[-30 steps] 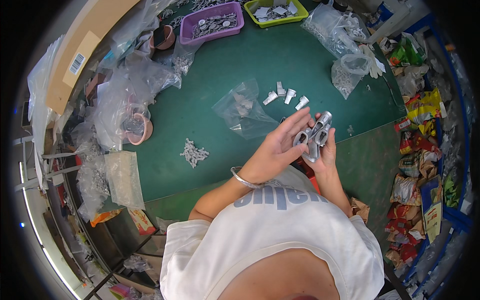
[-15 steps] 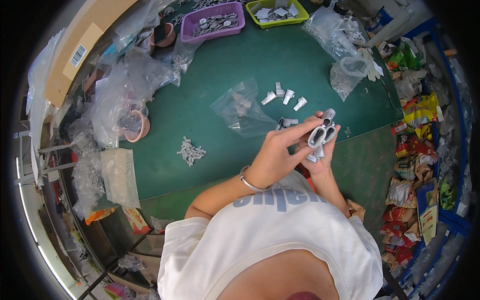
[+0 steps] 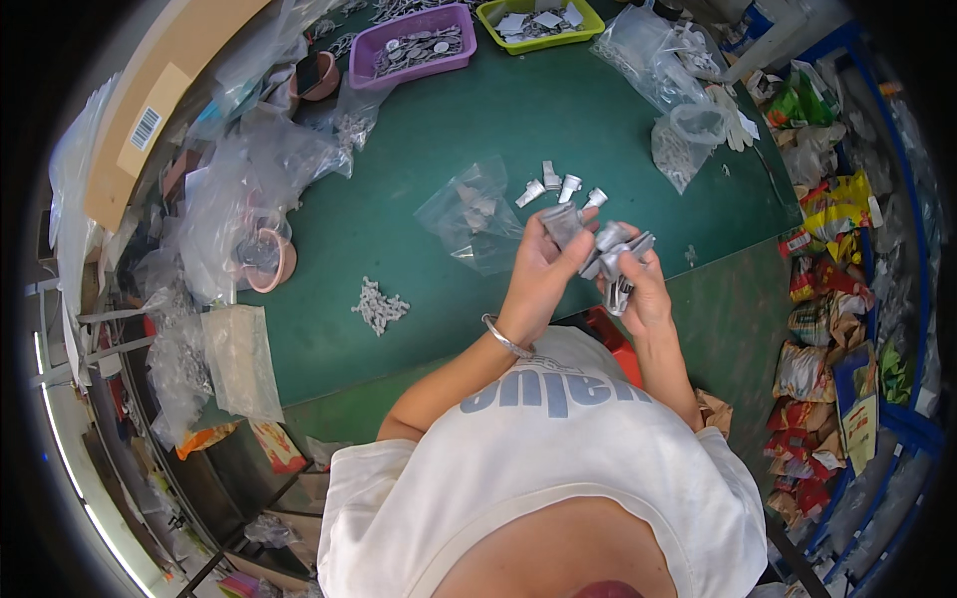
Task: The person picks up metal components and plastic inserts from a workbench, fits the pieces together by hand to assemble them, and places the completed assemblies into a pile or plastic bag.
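My left hand (image 3: 535,279) is closed on a silvery metal tube fitting (image 3: 564,223), held above the near edge of the green table. Beside it, my right hand (image 3: 646,291) grips a cluster of several similar metal fittings (image 3: 610,261), its thumb pressed over them. The two hands are close together, and the parts almost touch. Several loose metal fittings (image 3: 569,187) lie on the table just beyond my hands. To their left, a clear plastic bag (image 3: 469,221) lies flat, with something brownish showing through it. My fingers partly hide the held pieces.
A pile of small grey pieces (image 3: 379,306) sits left of my hands on the green table (image 3: 439,130). At the far side stand a purple basket (image 3: 413,62) and a yellow-green basket (image 3: 539,38) with metal parts. Plastic bags (image 3: 239,199) crowd the left side; colourful packets (image 3: 802,379) line the right.
My hands have drawn slightly apart and turned. The fittings, earlier held together with their openings towards me, are now split between both hands. The view has shifted a little.
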The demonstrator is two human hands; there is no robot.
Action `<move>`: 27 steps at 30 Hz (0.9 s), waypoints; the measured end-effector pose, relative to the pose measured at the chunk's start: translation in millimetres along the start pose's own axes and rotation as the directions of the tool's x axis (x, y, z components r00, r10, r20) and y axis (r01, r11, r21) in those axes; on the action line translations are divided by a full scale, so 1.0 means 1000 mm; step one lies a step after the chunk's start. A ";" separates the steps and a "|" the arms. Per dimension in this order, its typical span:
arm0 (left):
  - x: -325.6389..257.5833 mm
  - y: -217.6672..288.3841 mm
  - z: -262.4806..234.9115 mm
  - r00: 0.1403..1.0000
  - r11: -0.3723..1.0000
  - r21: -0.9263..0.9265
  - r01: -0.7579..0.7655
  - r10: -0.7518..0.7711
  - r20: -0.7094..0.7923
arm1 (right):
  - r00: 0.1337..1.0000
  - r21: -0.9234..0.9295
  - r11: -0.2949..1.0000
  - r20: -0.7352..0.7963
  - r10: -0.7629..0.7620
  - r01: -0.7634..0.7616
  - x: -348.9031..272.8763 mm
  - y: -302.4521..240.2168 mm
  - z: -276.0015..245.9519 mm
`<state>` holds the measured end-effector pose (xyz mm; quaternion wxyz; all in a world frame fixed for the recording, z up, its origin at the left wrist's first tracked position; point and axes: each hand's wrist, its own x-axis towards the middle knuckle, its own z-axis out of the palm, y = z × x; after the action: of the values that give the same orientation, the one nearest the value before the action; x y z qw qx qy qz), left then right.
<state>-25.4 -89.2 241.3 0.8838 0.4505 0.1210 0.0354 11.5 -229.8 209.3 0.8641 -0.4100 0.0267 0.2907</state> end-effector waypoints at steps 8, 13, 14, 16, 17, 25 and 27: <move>0.001 -0.018 -0.014 0.972 0.980 0.001 0.198 -0.196 0.128 | 0.968 -0.637 0.738 0.051 -0.247 0.222 -0.001 -0.004 0.009; 0.001 -0.042 -0.035 0.865 0.862 -0.098 0.498 -0.484 0.135 | 0.974 -0.907 0.357 0.189 -0.125 0.221 -0.009 -0.004 0.002; 0.003 -0.052 -0.044 0.833 0.835 -0.064 0.546 -0.534 0.142 | 0.983 -0.919 0.352 0.184 -0.024 0.180 -0.009 -0.001 -0.002; 0.000 -0.073 -0.055 0.809 0.788 -0.184 0.588 -0.579 0.101 | 0.991 -0.903 0.420 0.122 0.046 0.092 -0.006 0.015 -0.021; -0.001 -0.082 -0.064 0.789 0.751 -0.258 0.608 -0.606 0.097 | 0.988 -0.855 0.518 0.108 0.113 0.034 0.001 0.021 -0.036; 0.001 -0.130 -0.096 0.780 0.797 -0.222 0.561 -0.600 -0.181 | 0.773 -0.792 0.404 -0.580 -0.259 -0.458 0.123 0.076 -0.149; 0.002 -0.139 -0.098 0.794 0.814 -0.216 0.539 -0.577 -0.194 | 0.694 -0.762 0.287 -0.648 -0.315 -0.581 0.150 0.078 -0.136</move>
<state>-53.7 -94.2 73.9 0.8633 0.3187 0.3562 -0.1619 121.4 -217.6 23.1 0.3313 -0.9071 0.2143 0.1467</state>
